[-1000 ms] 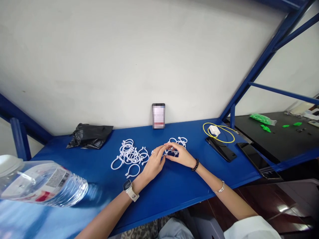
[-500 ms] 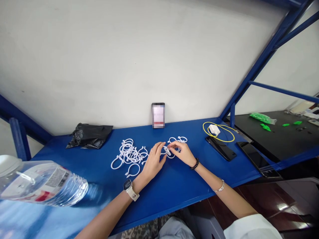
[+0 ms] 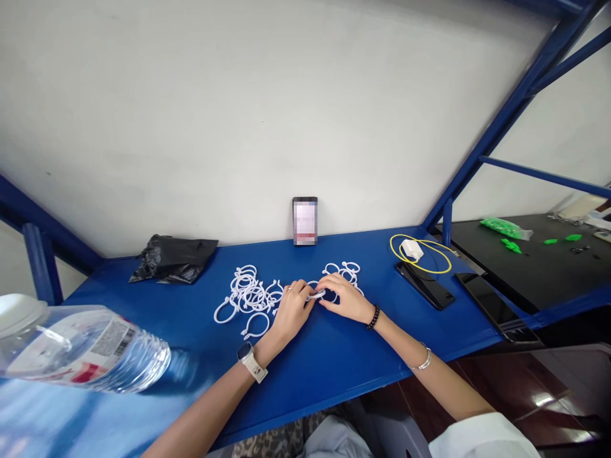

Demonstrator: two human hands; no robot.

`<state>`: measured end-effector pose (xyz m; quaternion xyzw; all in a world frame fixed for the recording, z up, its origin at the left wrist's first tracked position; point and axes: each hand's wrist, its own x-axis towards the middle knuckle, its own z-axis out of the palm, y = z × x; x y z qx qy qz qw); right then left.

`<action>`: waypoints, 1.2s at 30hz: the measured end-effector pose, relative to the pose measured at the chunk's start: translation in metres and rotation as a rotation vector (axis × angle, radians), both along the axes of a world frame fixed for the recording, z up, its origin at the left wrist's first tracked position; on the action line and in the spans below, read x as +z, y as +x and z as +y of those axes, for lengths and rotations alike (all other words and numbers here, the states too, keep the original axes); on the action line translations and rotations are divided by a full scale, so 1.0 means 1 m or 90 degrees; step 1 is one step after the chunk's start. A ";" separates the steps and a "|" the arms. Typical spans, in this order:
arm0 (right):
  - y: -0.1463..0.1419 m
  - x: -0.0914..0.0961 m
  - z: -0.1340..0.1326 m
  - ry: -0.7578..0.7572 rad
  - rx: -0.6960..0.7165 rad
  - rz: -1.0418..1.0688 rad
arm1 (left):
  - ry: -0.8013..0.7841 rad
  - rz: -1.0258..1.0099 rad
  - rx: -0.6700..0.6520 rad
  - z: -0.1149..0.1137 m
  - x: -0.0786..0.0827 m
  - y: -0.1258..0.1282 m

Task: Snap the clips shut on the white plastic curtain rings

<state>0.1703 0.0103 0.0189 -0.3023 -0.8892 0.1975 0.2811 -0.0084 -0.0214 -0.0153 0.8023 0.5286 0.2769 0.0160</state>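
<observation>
Between the fingertips of both hands is a white plastic ring (image 3: pixel 317 294), like a curtain ring, seen nearly edge-on and partly hidden. My left hand (image 3: pixel 290 312) pinches its left end, and my right hand (image 3: pixel 349 300) grips the right end with thumb and fingers. To the left of my left hand lies a loose heap of similar white rings (image 3: pixel 252 298), several with small knobbed ends. Beyond my right hand are a few more white rings (image 3: pixel 352 276), some partly covered by the hand.
A phone (image 3: pixel 305 221) leans upright on the wall. On the blue table (image 3: pixel 329 369) are a black plastic bag (image 3: pixel 174 259), a large water bottle (image 3: pixel 90 350), a white charger (image 3: pixel 411 250) with yellow cable, and two dark phones (image 3: pixel 424 285) at right. Blue metal posts flank the table.
Both hands have closed in on the ring; its visible part has turned from tilted to nearly level. My left fingers have curled down onto it. The heap at left looks the same.
</observation>
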 end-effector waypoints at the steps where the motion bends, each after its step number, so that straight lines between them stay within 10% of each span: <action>1: 0.000 -0.001 0.001 0.009 0.001 -0.011 | 0.005 -0.006 0.001 0.000 0.000 0.000; 22: 0.009 0.003 0.008 -0.019 -0.212 0.143 | -0.061 -0.175 -0.076 0.001 -0.013 0.000; 36: 0.001 0.001 0.003 -0.187 -0.050 0.103 | -0.079 -0.223 -0.045 0.004 -0.004 -0.001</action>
